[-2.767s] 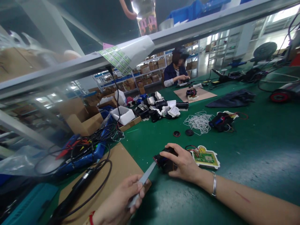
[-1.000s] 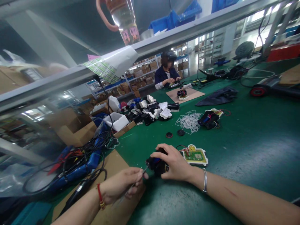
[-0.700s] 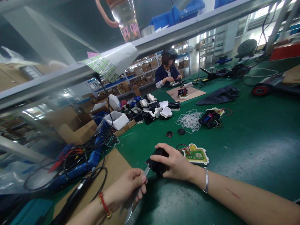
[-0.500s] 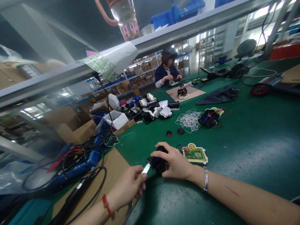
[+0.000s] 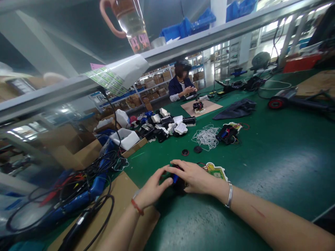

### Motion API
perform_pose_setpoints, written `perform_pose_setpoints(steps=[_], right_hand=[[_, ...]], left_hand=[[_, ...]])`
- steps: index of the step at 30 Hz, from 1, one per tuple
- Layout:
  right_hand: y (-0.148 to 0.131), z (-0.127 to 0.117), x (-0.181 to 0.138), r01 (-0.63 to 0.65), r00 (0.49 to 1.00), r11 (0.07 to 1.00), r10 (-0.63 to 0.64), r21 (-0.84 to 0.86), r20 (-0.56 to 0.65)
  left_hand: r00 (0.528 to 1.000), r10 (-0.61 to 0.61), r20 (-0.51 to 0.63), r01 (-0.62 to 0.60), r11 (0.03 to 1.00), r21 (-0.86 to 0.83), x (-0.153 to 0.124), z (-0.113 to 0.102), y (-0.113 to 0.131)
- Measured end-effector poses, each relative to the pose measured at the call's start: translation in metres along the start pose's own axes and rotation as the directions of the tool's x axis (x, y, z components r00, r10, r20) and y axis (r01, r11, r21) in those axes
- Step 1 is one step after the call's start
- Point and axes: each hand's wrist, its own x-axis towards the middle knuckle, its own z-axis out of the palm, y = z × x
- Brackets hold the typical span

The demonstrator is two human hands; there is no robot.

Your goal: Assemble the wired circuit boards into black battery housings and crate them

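A small black part (image 5: 179, 182) with a blue bit on it rests on the green mat near me. My right hand (image 5: 196, 177), with a silver bangle on the wrist, lies over it and grips it from the right. From the left, my left hand (image 5: 151, 190), wearing a red wrist string, reaches in and its thumb and fingers close on the same part. No blade shows in that hand. Just right of the part lies a green circuit board (image 5: 217, 172) with a white rim, joined to it by red wires.
A cardboard sheet (image 5: 123, 188) and tangled cables (image 5: 86, 181) lie left. Two black discs (image 5: 185, 152), a white cord bundle (image 5: 206, 136) and a pile of parts (image 5: 164, 125) lie farther back. Another person (image 5: 181, 83) works at the far end. A shelf rail (image 5: 183, 43) hangs overhead.
My left hand held a thin blade against the black part; now the blade is out of sight and that hand has moved up onto the part. The view has shifted slightly.
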Motion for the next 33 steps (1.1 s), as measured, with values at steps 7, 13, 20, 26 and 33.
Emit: perform_pose_setpoints(steps=[7, 13, 20, 26, 33], right_hand=[[0.000, -0.007, -0.004, -0.185, 0.979, 0.969, 0.196, 0.160, -0.051], [-0.014, -0.004, -0.004, -0.352, 0.935, 0.926, 0.343, 0.135, 0.090], [-0.023, -0.014, -0.007, -0.234, 0.972, 0.971, 0.234, 0.053, -0.001], [-0.011, 0.008, -0.005, -0.253, 0.965, 0.925, 0.263, 0.283, 0.002], [-0.007, 0.033, -0.003, -0.317, 0.945, 0.898, 0.327, 0.307, 0.019]], left_hand=[[0.998, 0.047, -0.047, -0.057, 0.969, -0.241, -0.007, 0.046, 0.012], [0.991, 0.136, 0.011, -0.133, 0.981, -0.142, -0.020, 0.017, 0.016], [0.983, 0.175, -0.050, -0.156, 0.954, 0.257, 0.097, 0.012, 0.025], [0.984, 0.178, 0.017, -0.174, 0.930, 0.323, 0.153, 0.042, 0.020], [0.964, 0.150, -0.219, -0.139, 0.988, 0.064, 0.054, -0.012, 0.018]])
